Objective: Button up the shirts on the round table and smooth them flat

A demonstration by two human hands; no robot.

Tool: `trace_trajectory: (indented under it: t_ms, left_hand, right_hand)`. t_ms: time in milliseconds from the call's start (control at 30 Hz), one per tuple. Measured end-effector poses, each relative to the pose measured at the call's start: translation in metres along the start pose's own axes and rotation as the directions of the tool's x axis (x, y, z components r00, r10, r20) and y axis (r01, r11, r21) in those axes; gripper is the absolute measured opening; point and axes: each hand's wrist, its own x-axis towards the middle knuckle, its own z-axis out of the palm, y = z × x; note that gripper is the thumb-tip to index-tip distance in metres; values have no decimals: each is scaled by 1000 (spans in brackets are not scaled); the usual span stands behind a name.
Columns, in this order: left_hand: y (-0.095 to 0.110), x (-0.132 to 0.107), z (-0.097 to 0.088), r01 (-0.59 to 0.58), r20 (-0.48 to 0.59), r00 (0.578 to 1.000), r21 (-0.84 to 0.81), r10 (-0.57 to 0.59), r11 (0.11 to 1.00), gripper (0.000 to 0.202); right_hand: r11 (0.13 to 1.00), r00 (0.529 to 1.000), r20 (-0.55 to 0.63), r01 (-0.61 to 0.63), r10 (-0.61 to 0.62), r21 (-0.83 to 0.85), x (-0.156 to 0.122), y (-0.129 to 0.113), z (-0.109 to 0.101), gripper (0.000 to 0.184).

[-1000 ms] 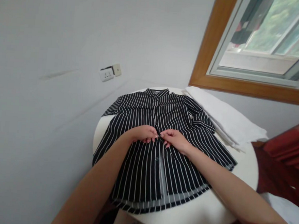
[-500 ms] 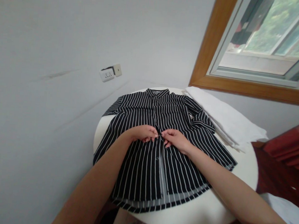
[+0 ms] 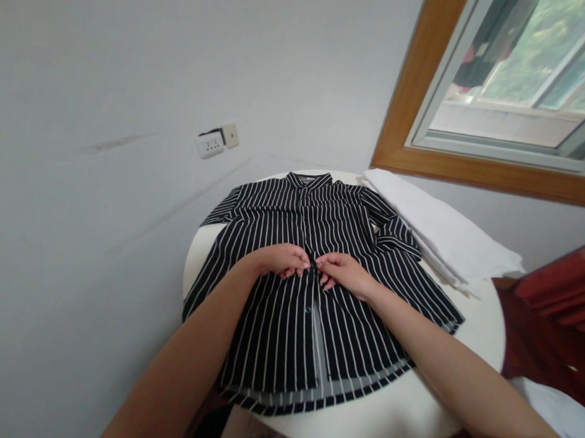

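Observation:
A black shirt with white stripes (image 3: 275, 324) lies front up, its collar at the far side and its hem towards me. At the middle of its front opening, my left hand (image 3: 285, 260) pinches one edge of the cloth. My right hand (image 3: 341, 273) is closed on the facing edge, with its fingertips almost against those of the left. Whatever sits between the fingertips is too small to make out. Below the hands a button (image 3: 308, 310) shows on the placket, where the two front edges lie apart.
The shirt is spread over a round white table (image 3: 484, 339). Folded white cloth (image 3: 437, 229) rests at the table's right side. Behind stands a wall with a socket (image 3: 210, 144), and a wood-framed window (image 3: 399, 133) is at right. More white fabric (image 3: 554, 414) lies at lower right.
Both hands stay at the same place on the shirt's opening, with hardly any finger movement. The view has shifted very slightly.

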Motion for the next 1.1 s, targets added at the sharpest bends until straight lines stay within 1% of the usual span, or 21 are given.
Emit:
trace_trajectory:
  t_ms: [100, 167, 300, 467, 600, 767, 867, 1000, 1100]
  left_hand:
    - [0, 0, 0, 3, 0, 1000, 1, -3, 1000, 23]
    - [0, 0, 0, 1, 4, 1000, 5, -1, 1000, 22]
    - [-1, 1, 0, 5, 5, 1000, 13, -5, 1000, 21]
    - [-1, 1, 0, 31, -7, 999, -23, -31, 999, 17]
    - [1, -1, 0, 57, 6, 998, -29, -57, 998, 18]
    - [4, -6, 0, 53, 56, 997, -49, -50, 997, 24]
    - [5, -7, 0, 57, 42, 998, -38, -55, 998, 28]
    - [4, -5, 1, 65, -8, 998, -8, -65, 998, 25]
    - [5, -4, 2, 74, -16, 997, -15, -74, 997, 20]
  right_hand:
    - [1000, 999, 36, 6, -7, 13, 1, 2, -2, 11]
    - [1000, 999, 38, 11, -12, 22, 1, 3, -3, 10]
    - [1000, 1000, 2, 19, -19, -6, 1, 2, 1, 9]
    - [998, 997, -67, 37, -40, -44, 3, 3, 8, 11]
    - [995, 996, -88, 23, -32, -95, 4, 6, 11, 10]
    - [977, 993, -74, 71, -88, -202, 6, 11, 12, 8]
    - [942, 985, -71, 130, -159, -310, 5, 14, 13, 7]
    - [826, 944, -109, 214, -312, -521, 0, 15, 15, 9]
    - [763, 921, -113, 236, -373, -601, -2, 13, 16, 11]
